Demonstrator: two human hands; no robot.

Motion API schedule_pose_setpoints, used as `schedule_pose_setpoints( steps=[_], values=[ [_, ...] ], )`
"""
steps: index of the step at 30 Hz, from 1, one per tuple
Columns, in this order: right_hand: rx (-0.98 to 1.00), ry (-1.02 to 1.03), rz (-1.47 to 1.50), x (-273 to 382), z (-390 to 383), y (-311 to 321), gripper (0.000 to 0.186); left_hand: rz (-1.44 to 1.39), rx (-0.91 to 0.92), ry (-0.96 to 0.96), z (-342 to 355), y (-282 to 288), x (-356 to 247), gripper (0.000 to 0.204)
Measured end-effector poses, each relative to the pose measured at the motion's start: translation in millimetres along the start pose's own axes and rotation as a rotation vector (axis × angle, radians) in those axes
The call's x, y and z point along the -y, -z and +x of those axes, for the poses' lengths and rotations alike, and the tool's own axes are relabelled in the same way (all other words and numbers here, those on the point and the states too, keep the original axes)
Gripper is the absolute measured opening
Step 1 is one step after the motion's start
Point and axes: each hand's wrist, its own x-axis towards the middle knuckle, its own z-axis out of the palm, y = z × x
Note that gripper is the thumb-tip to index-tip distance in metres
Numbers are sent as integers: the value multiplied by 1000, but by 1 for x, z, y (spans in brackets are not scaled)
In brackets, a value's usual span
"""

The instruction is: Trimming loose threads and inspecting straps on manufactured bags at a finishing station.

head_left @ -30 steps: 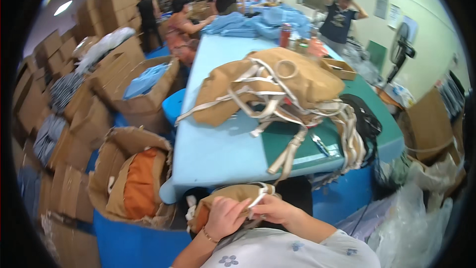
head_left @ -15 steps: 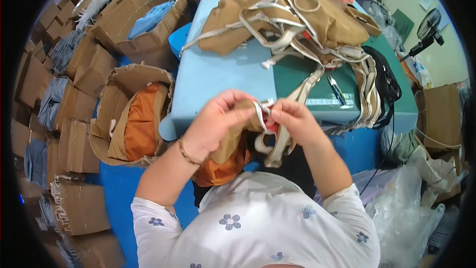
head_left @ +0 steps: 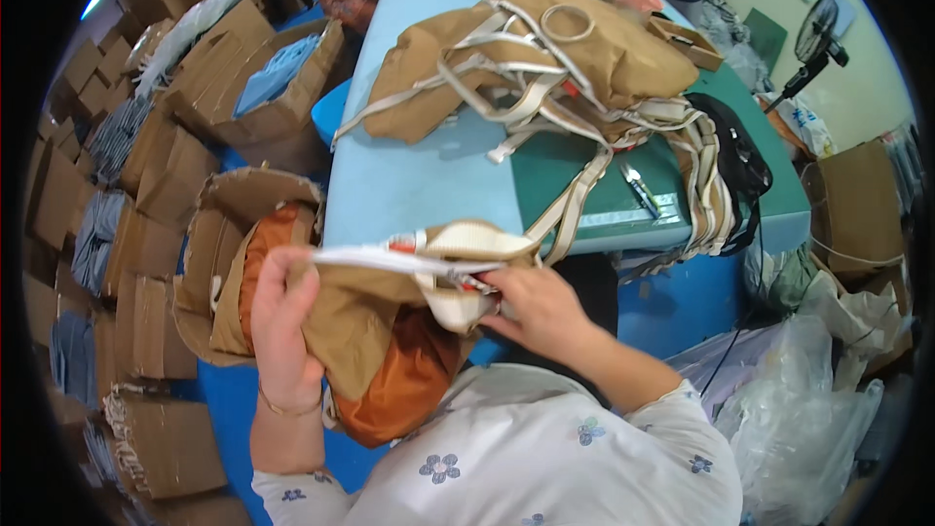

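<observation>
A tan and orange fabric bag (head_left: 365, 331) with white edge binding is stretched between my hands, low in front of the table. My left hand (head_left: 287, 326) grips one end of its white upper edge, thumb and fingers closed on it. At the other end, my right hand (head_left: 536, 312) is closed on the edge beside a looped cream strap (head_left: 458, 307). Something small and dark shows by the right fingertips; I cannot make out what it is. Orange fabric (head_left: 404, 380) hangs below the tan part, close to my shirt.
On the blue table (head_left: 419, 185) lies a heap of tan pieces (head_left: 623, 49) with white-edged straps. A green mat (head_left: 555, 175) bears a small cutter (head_left: 640, 190). Cardboard boxes (head_left: 166, 429) crowd the left; clear plastic bags (head_left: 799, 409) lie at right. Other people stand beyond.
My hands have moved apart, the left one left and downward, spreading the bag's white edge into a straight line. More of the tan and orange fabric shows. The view has shifted slightly.
</observation>
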Motion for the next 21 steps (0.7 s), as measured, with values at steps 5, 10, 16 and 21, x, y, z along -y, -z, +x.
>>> schedule_pose_setpoints(
  steps=[5,10,16,21],
  values=[
    [128,-442,525,7,-22,-21,50,510,252,-217,-17,12,33,28],
    [121,-571,1338,-11,-49,-43,26,601,405,-424,-27,25,49,28],
    [125,-644,1051,-29,-68,-31,12,603,368,-537,-27,27,61,27],
    [113,-589,902,-46,-82,-41,10,169,128,-391,-22,68,44,25]
  ],
)
